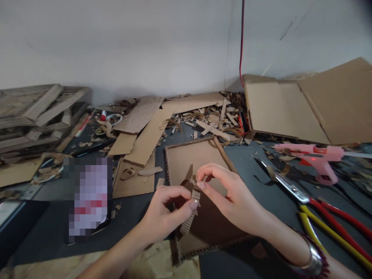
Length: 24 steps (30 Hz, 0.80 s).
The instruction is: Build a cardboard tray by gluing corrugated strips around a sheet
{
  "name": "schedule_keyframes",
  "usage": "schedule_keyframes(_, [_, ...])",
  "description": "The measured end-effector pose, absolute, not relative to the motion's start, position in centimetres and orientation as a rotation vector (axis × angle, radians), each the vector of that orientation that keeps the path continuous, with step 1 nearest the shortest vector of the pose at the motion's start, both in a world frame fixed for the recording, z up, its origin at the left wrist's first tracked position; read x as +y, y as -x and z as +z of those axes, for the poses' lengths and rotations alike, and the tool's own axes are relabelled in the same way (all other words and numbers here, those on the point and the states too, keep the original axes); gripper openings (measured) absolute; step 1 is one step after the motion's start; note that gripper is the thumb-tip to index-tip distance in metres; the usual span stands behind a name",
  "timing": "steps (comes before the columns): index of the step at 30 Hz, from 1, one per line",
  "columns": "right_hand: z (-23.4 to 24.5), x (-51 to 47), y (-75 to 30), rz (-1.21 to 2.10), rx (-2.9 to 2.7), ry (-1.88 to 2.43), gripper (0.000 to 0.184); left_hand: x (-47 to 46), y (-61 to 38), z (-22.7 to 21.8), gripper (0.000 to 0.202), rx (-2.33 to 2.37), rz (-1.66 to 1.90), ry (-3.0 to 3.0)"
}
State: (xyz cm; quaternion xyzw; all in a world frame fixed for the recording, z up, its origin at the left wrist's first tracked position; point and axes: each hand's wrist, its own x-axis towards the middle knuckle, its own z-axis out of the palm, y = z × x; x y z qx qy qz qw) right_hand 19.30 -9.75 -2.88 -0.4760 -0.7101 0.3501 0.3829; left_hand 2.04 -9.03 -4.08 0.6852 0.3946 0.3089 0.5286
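Note:
My left hand [167, 219] pinches a narrow corrugated cardboard strip [188, 217] between thumb and fingers, low over a square cardboard panel [188, 161]. Corrugated strips edge that panel, and a dark shadowed area covers its lower part. My right hand [226, 195] is raised over the panel, with thumb and forefinger closed on a small cardboard piece [201, 179] near the strip's upper end. A metal bangle [312, 257] circles my right wrist.
To the right lie a pink hot glue gun [310, 159] and shears [286, 182] with red handles, plus a yellow-handled tool [328, 236]. Cardboard sheets and scraps [139, 116] cover the back of the dark table [238, 155]. A pixelated object [87, 199] lies left.

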Motion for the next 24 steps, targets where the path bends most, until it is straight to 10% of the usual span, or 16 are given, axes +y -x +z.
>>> schedule_keyframes(24, [-3.11, -10.07, -18.83, 0.876, -1.782, 1.154, 0.01, -8.92, -2.1, -3.88, 0.024, 0.848, 0.758, -1.702])
